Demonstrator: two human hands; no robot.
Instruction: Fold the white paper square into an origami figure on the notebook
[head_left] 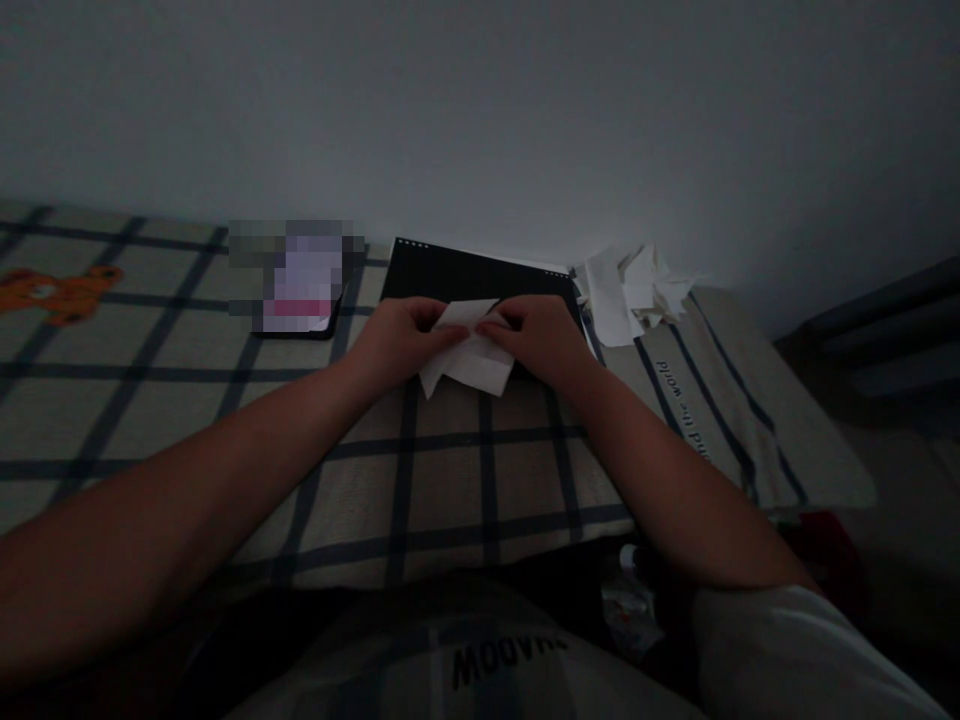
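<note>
Between my two hands is a white piece of paper (pixel 476 365), folded or creased, with pointed corners sticking out below and above. My left hand (pixel 397 340) pinches its left side between thumb and fingers. On the other side, my right hand (pixel 544 335) grips it the same way, and the two thumbs almost meet at the paper's middle. Under and behind the hands lies a black flat board or notebook (pixel 465 272) with a row of small holes or dots along its far edge. The fingertips behind the paper are hidden.
A checked cloth (pixel 300 420) covers the surface. At the left lie a phone (pixel 304 285) with a lit, blurred screen and an orange bear figure (pixel 64 292). White paper scraps (pixel 637 290) are heaped right of the board. A pale wall (pixel 480 120) rises directly behind.
</note>
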